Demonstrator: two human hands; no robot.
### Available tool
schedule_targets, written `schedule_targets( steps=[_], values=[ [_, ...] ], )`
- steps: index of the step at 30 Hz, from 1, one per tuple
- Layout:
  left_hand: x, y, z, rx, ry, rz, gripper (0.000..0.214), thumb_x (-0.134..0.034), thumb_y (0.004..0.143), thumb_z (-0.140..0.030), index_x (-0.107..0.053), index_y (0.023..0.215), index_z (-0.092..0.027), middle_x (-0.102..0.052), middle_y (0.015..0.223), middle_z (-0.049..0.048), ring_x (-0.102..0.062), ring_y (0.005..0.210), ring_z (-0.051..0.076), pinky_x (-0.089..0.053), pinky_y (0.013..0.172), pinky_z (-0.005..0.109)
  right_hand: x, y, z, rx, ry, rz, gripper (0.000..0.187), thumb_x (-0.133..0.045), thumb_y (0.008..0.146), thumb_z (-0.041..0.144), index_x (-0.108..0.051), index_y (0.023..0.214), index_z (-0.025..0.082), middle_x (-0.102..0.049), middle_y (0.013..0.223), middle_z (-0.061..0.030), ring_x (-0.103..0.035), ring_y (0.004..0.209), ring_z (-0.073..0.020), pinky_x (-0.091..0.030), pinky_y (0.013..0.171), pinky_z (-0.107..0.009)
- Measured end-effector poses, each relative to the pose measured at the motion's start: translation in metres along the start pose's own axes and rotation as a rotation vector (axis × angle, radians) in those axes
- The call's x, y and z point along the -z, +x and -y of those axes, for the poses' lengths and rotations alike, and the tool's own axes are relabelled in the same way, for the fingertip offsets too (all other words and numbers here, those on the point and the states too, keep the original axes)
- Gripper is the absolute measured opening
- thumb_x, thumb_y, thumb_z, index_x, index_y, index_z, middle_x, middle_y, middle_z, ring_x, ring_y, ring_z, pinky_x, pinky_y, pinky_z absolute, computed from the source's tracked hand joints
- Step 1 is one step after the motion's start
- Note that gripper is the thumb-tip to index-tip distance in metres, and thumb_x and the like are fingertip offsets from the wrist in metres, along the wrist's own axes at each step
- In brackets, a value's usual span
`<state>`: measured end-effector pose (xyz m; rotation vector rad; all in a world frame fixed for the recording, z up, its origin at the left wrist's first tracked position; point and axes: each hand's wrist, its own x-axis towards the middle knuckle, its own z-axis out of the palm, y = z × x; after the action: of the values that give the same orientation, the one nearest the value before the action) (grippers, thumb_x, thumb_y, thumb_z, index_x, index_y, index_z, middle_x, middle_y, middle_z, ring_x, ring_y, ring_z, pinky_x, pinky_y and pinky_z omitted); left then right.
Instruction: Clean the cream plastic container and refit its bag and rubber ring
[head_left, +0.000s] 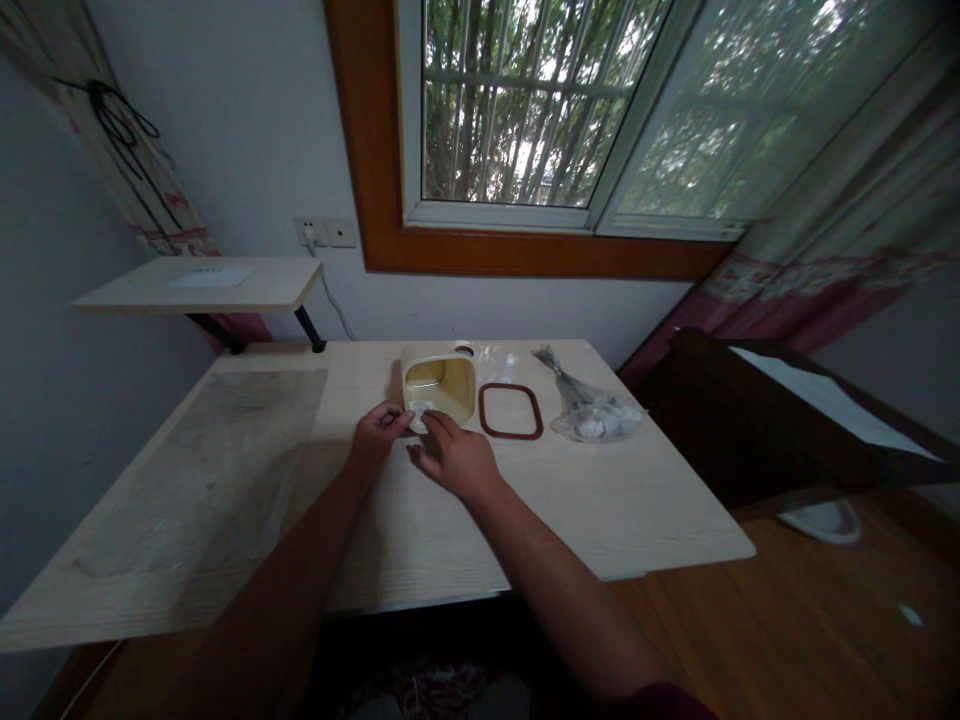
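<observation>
A pale yellow plastic container (442,385) lies on its side on the wooden table (585,500), its opening towards me. Both hands meet just in front of it. My left hand (379,435) and my right hand (454,458) pinch a small white piece (420,412) at the container's lower front edge. I cannot tell what the white piece is. A dark red rectangular sealing ring (511,411) lies flat to the right of the container. Further right is a clear plastic bag (592,412) with white lumps in it.
A clear plastic sheet (217,460) covers the table's left part. A small raised shelf (199,285) stands at the back left. A dark wooden piece of furniture (750,420) sits right of the table. A window is behind, with a wall socket (324,232) beside it.
</observation>
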<state>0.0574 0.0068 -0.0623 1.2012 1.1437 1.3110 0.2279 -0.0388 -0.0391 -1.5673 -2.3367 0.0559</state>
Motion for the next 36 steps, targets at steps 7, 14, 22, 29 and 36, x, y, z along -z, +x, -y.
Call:
schedule_targets(
  steps=[7,14,22,29,36],
  values=[
    [0.001,-0.001,0.000,-0.001,0.017,-0.020,0.032,-0.079,0.067,-0.044,-0.060,0.072,-0.019,-0.067,0.064,-0.0018,-0.067,0.060,0.016,-0.056,0.060,0.026,0.001,0.000,-0.011,-0.137,-0.042,-0.044,0.067,-0.049,0.091,0.065,-0.051,0.142,0.022,-0.053,0.147,-0.0115,-0.070,0.102,-0.0258,-0.055,0.086,-0.036],
    [0.001,0.000,0.002,-0.015,0.008,-0.021,0.033,-0.080,0.067,-0.045,-0.060,0.072,-0.018,-0.066,0.064,-0.0016,-0.067,0.060,0.016,-0.056,0.060,0.026,-0.003,-0.001,-0.002,0.014,0.031,-0.015,0.066,-0.049,0.092,0.063,-0.048,0.146,0.024,-0.051,0.149,-0.0103,-0.068,0.107,-0.0229,-0.054,0.087,-0.033],
    [0.003,0.001,0.000,-0.048,0.014,-0.045,0.033,-0.077,0.069,-0.045,-0.060,0.071,-0.018,-0.065,0.062,-0.0022,-0.065,0.058,0.014,-0.055,0.060,0.024,0.003,-0.003,-0.021,-0.032,0.026,-0.120,0.058,-0.042,0.097,0.060,-0.059,0.136,0.020,-0.061,0.139,-0.0105,-0.069,0.105,-0.0225,-0.054,0.090,-0.033],
    [0.001,-0.002,-0.005,-0.039,-0.002,-0.025,0.033,-0.078,0.067,-0.045,-0.059,0.071,-0.018,-0.065,0.064,-0.0028,-0.066,0.060,0.014,-0.055,0.061,0.024,-0.005,-0.003,-0.008,0.073,0.057,-0.145,0.055,-0.040,0.100,0.057,-0.058,0.136,0.020,-0.061,0.139,-0.0104,-0.069,0.106,-0.0208,-0.055,0.084,-0.029],
    [0.001,-0.001,-0.004,-0.040,0.031,-0.030,0.032,-0.076,0.069,-0.045,-0.059,0.071,-0.018,-0.066,0.062,-0.0013,-0.067,0.060,0.015,-0.054,0.061,0.024,-0.006,-0.005,-0.015,0.105,0.075,-0.205,0.047,-0.040,0.102,0.050,-0.063,0.131,0.020,-0.066,0.133,-0.0091,-0.069,0.103,-0.0188,-0.055,0.083,-0.027]
  ],
)
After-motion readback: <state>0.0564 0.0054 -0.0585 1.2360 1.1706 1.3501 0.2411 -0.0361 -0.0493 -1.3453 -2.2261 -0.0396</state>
